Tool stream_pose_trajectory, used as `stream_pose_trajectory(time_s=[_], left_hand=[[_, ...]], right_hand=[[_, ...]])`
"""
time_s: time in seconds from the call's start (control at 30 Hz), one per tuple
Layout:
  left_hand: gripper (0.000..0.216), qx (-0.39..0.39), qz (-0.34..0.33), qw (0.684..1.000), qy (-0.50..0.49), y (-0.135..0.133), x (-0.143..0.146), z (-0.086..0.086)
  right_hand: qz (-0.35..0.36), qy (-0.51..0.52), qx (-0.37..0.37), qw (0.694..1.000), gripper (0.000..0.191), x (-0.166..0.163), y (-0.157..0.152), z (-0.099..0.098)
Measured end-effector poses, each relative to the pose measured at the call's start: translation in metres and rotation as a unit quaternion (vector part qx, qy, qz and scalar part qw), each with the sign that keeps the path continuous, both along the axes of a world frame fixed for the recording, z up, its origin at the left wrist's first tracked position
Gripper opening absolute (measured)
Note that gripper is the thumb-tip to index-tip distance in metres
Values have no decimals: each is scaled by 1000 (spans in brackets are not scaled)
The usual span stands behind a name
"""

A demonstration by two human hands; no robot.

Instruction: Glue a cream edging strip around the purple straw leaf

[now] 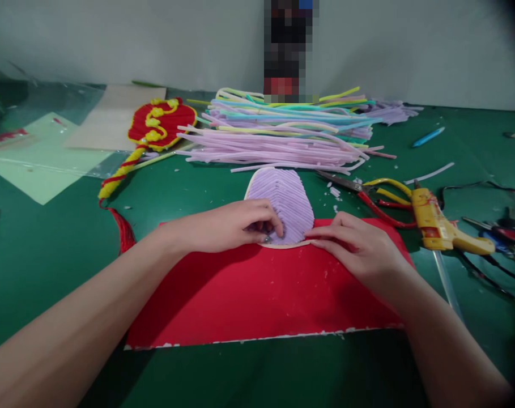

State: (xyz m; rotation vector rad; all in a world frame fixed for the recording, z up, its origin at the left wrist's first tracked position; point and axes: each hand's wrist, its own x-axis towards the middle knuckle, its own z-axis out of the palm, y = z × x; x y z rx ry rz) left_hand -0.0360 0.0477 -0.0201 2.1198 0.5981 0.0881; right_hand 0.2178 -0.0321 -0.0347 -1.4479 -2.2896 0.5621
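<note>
A purple oval fan face [285, 201] covered in pipe-cleaner rows lies partly on a red sheet [257, 294]. My left hand [232, 226] rests on its near left edge, fingers curled and pinching something small and metallic I cannot make out. On the near right rim, my right hand [354, 246] lies with its fingers stretched flat and touching the fan's edge.
A pile of pastel pipe cleaners [282, 133] lies behind the fan. A finished red and yellow fan [157, 127] with a tassel sits at the left. Red-handled pliers [367, 198] and a yellow glue gun [439, 224] lie at the right, with cables beyond. Paper sheets [40, 164] lie far left.
</note>
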Motion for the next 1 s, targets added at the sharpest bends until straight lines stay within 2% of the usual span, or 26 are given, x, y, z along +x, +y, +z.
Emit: stream_pose_trajectory(time_s=[1.0], left_hand=[[22,27,19,999,-7,0,1,-4]], right_hand=[[-6,-7,5,1000,23,-2,0,2]])
